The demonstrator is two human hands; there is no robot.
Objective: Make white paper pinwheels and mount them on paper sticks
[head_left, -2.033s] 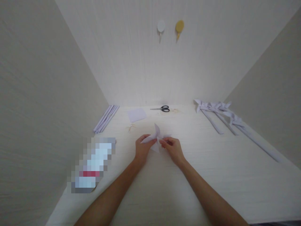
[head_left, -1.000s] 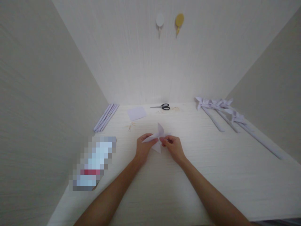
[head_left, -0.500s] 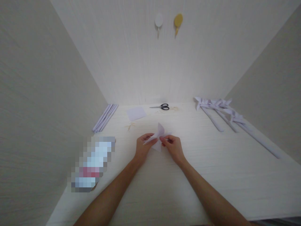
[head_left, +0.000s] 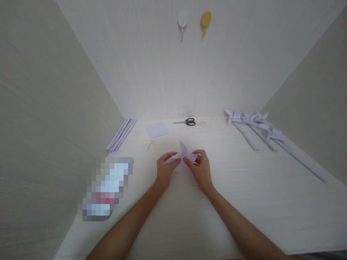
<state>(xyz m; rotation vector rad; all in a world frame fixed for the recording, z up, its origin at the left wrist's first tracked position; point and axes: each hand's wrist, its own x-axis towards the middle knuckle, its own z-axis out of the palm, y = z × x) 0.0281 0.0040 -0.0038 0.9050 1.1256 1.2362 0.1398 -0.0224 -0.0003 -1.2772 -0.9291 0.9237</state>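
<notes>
Between my hands, over the middle of the table, is a white paper pinwheel (head_left: pixel 183 148) with its blades curled toward the centre. My left hand (head_left: pixel 166 167) grips its left side, the thumb pressed near the middle. From the other side my right hand (head_left: pixel 202 168) pinches it, thumb close to the centre and fingers behind the right blade. Whether a small stick passes through the centre cannot be made out. Just beyond my left hand lie several small thin sticks (head_left: pixel 149 144), and behind them a square sheet of white paper (head_left: pixel 157 130).
Scissors (head_left: pixel 189 122) with black handles lie at the back beside small scraps (head_left: pixel 202 124). Rolled paper sticks (head_left: pixel 121 135) are bundled at left, near a pixelated device (head_left: pixel 111 187). Several pinwheels on sticks (head_left: pixel 245 117) lie at right. Two hooks (head_left: pixel 183 20) are on the back wall.
The pinwheel has turned slightly in my hands and its right blade shows more fully. My right fingers have spread behind that blade, while my left hand stays nearly in place.
</notes>
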